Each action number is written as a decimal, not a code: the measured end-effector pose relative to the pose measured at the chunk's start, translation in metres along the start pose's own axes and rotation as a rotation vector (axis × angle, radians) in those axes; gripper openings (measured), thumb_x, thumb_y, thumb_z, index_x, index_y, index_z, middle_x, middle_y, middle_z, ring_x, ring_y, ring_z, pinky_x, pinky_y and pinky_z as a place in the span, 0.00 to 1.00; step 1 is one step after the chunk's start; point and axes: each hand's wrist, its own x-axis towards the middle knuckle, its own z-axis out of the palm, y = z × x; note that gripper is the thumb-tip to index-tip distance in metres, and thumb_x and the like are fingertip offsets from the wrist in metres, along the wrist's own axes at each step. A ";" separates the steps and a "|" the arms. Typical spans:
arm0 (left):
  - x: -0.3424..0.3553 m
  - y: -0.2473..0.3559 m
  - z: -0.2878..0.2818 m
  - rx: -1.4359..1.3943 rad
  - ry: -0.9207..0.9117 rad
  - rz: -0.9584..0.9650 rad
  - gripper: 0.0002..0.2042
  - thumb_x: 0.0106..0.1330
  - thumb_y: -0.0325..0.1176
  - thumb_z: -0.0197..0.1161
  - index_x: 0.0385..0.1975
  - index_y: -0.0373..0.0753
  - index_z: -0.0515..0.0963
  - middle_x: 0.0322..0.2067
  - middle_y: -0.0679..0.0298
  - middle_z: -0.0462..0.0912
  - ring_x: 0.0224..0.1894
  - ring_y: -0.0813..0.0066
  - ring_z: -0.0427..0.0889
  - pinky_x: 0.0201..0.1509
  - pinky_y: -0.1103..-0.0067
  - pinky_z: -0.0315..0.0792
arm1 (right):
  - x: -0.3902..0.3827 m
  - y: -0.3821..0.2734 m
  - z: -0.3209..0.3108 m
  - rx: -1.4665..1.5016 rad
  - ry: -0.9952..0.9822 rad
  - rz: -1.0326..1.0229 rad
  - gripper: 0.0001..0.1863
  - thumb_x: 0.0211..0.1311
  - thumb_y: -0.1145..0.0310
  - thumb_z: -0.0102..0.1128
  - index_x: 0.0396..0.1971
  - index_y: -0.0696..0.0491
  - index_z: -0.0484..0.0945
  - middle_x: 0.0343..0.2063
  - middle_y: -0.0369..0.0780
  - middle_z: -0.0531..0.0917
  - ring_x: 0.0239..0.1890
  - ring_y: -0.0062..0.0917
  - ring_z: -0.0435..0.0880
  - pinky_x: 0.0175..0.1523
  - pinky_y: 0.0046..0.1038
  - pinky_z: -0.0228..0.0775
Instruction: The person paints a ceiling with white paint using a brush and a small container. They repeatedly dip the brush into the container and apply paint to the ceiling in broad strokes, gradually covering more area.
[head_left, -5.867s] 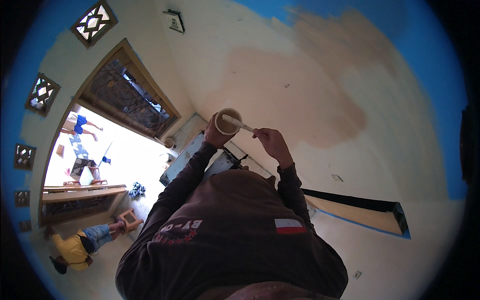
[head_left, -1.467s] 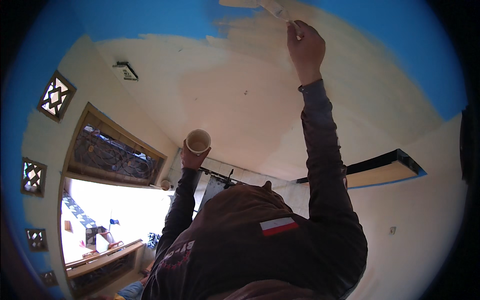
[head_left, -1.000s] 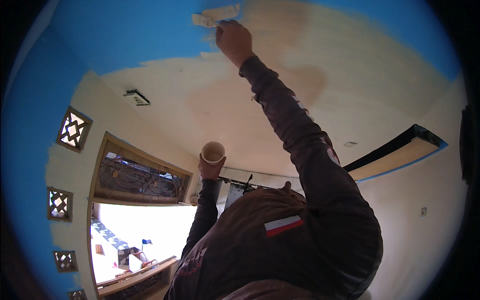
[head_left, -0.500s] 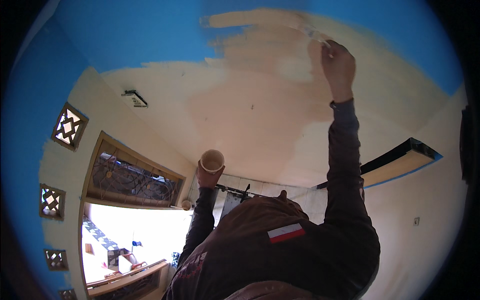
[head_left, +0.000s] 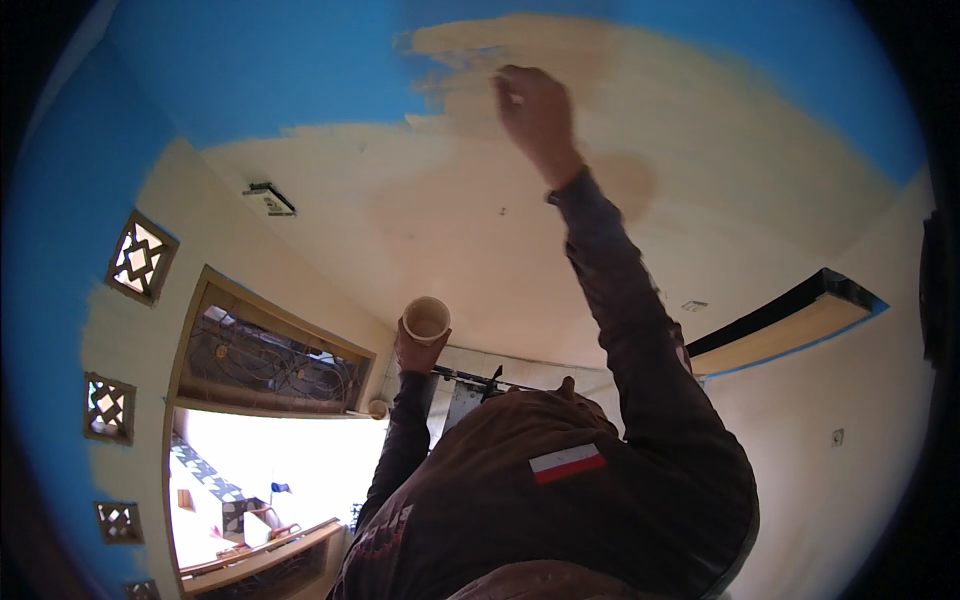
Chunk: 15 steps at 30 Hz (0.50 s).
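Observation:
My left hand [head_left: 420, 353] is wrapped round a pale round paint cup [head_left: 427, 317], its open mouth facing up. High on the wall [head_left: 500, 250], my right hand [head_left: 540, 112] is closed round a paintbrush [head_left: 517, 98]; only a small pale bit of its handle shows, and the bristles are hidden or blurred. Around that hand the surface carries cream paint [head_left: 640, 100] with ragged, streaky edges. Beyond those edges lies bright blue paint [head_left: 300, 60], at the far side and upper left.
On the left are a wood-framed doorway [head_left: 180, 400] with a grille above it and several patterned vent blocks [head_left: 142, 257]. A small dark-and-white fixture [head_left: 268, 199] is mounted on the wall. A black-edged shelf [head_left: 770, 330] juts out at right, above a switch [head_left: 838, 437].
My right hand has swept left with the brush, along the upper cream band. My left hand and the cup have stayed nearly still.

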 end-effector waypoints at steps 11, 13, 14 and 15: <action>0.000 0.002 -0.002 -0.013 0.026 -0.004 0.40 0.44 0.47 0.83 0.56 0.39 0.70 0.49 0.49 0.83 0.52 0.47 0.83 0.54 0.58 0.78 | 0.023 -0.035 0.075 -0.158 -0.192 0.137 0.10 0.64 0.64 0.58 0.33 0.53 0.85 0.30 0.45 0.84 0.34 0.42 0.85 0.39 0.43 0.79; 0.001 0.002 -0.002 0.008 0.031 0.002 0.41 0.44 0.48 0.83 0.57 0.40 0.70 0.48 0.50 0.83 0.52 0.47 0.83 0.53 0.59 0.78 | 0.021 -0.023 0.053 -0.250 -0.185 0.157 0.10 0.64 0.64 0.57 0.32 0.52 0.85 0.30 0.46 0.85 0.34 0.42 0.85 0.39 0.43 0.79; 0.000 0.001 -0.002 0.018 0.033 0.003 0.41 0.44 0.48 0.83 0.57 0.40 0.69 0.48 0.50 0.83 0.52 0.47 0.83 0.53 0.59 0.78 | 0.019 -0.014 0.042 -0.241 -0.138 0.181 0.10 0.63 0.63 0.58 0.31 0.52 0.85 0.29 0.46 0.85 0.33 0.43 0.85 0.40 0.44 0.79; 0.000 0.001 0.000 0.003 0.034 0.014 0.41 0.44 0.48 0.83 0.57 0.40 0.69 0.48 0.50 0.83 0.52 0.47 0.83 0.53 0.59 0.78 | 0.021 -0.010 0.023 -0.307 -0.157 0.201 0.10 0.62 0.64 0.56 0.26 0.51 0.83 0.27 0.45 0.83 0.31 0.40 0.85 0.35 0.43 0.78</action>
